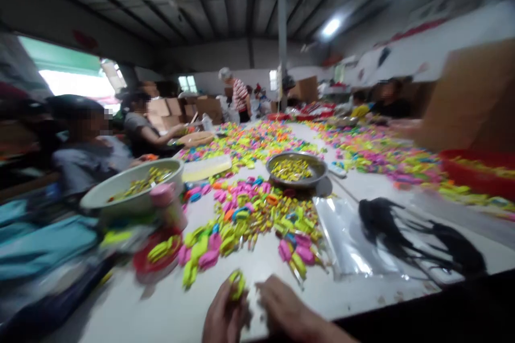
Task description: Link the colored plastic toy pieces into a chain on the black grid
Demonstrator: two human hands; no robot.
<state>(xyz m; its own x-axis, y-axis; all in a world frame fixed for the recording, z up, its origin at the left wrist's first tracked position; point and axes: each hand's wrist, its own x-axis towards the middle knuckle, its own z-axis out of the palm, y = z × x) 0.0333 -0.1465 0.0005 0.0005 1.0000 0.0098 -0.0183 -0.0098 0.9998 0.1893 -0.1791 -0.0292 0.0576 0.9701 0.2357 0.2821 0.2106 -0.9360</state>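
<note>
At the lower middle of the frame, the left hand (223, 313) pinches a yellow-green piece (237, 284) near its fingertips, just above the surface (161, 305) as far as the blur lets one judge. The piece looks rounded, its longer axis running roughly up and down the frame with a slight lean; its exact tilt is too smeared to tell.

The right hand (284, 300) lies just to the right, its fingers pointing left towards the piece, with a narrow gap between. Whether those fingertips pinch something small or are empty cannot be told. That sideways gap seems the relation that matters most: the piece lies left of the right hand and slightly above its fingertips in the frame.

Of the loose things, a small pile (303, 254) of pink, yellow and blue pieces sits above the right hand and is nearer to it. The larger heap (241, 206) spreads across the middle of the frame, its lower-left edge reaching down nearer the left hand.
</note>
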